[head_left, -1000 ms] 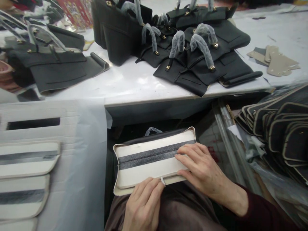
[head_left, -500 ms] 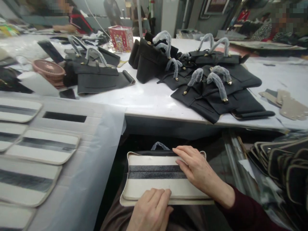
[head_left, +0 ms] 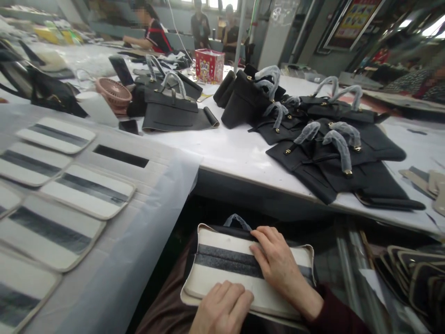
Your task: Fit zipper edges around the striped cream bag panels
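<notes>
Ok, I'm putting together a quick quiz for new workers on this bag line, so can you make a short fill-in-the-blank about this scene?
The left hand and right hand rest on a bag panel with a pale backing crossed by one dark ____. The panel lies on the person's ____. The right arm comes out of a dark red ____. On the white table, the black bags have handles wrapped in clear ____.

stripe; lap; sleeve; plastic

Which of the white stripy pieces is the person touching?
The striped piece on the person's lap, under the left hand and right hand; the others lie untouched on the plastic sheet.
</notes>
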Available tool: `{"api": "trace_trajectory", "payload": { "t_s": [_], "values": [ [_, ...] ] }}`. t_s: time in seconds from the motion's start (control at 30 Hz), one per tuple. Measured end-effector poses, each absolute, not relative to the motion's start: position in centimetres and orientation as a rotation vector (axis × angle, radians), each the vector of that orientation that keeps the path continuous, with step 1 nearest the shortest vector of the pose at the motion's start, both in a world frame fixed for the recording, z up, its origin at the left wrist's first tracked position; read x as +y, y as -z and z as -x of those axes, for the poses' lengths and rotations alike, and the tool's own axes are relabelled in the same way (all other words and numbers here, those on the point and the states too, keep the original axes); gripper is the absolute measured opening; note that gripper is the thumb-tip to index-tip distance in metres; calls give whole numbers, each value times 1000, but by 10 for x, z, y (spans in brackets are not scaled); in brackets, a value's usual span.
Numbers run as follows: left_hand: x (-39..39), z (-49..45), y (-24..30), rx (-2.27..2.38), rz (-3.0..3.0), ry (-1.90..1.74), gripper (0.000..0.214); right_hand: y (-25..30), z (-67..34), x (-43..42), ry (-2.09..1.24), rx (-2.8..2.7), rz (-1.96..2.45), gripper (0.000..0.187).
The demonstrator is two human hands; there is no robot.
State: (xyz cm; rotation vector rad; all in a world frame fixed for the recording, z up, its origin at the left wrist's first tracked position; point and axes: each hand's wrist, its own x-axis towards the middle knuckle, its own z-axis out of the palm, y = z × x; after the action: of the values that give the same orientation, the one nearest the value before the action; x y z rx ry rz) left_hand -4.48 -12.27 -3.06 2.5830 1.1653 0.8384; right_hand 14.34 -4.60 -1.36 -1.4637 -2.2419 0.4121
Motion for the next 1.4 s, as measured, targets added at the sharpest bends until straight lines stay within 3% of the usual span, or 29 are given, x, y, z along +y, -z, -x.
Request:
{"api": "trace_trajectory", "payload": {
  "t_s": [0.43, 0.63, 0.7, 0.93, 1.2, 1.4],
  "values": [
    [-127, 54, 18, 1191, -2556, -942, 30, 19, -144, -56, -266, -2319, 1442, 28],
    [-136, 95, 7, 1368, -2379, -901, 23, 8, -152, -64, -260, -2492, 1425, 64],
    [-138, 105, 7, 1377, -2352, -892, 22, 3, -154, -74, -272, -2507, 1417, 67],
    [-140, 111, 17, 1360, -2341, -933, 16, 8, -133, -151, -229, -2315, 1416, 31],
    [-139, 111, 17, 1362, -2334, -861, 17, 36, -119, -190, 22, -2079, 1529, 36],
    [-138, 106, 14, 1391, -2392, -820, 16, 37, -117, -189, 19, -1956, 1634, 20]
  ]
}}
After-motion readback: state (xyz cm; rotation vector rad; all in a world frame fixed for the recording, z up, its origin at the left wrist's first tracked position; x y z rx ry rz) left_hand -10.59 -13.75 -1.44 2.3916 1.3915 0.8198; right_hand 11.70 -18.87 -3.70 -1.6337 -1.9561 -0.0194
